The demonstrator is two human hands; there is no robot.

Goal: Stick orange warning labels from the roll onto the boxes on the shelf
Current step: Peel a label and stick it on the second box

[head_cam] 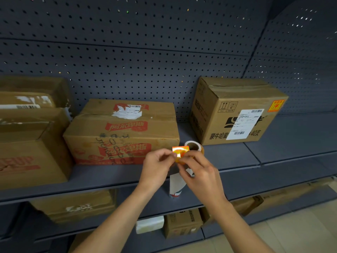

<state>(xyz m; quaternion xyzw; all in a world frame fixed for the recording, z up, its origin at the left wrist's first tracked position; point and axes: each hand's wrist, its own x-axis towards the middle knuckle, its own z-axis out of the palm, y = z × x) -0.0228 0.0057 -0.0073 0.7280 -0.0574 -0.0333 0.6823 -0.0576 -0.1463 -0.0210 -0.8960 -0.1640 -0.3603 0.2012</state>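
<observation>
Two hands, our left hand [156, 167] and right hand [198, 172], pinch a glossy square orange label [180, 149] in curled fingers [165, 156]; the cardboard-cored roll [194, 146] sits just behind them, beside a creased box [124, 132].

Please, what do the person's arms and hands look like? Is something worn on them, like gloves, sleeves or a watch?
Both are bare. The left hand and the right hand have no gloves, and I see no ring. The left forearm and the right forearm show no sleeve, watch or bracelet down to the lower edge of the picture.
</observation>
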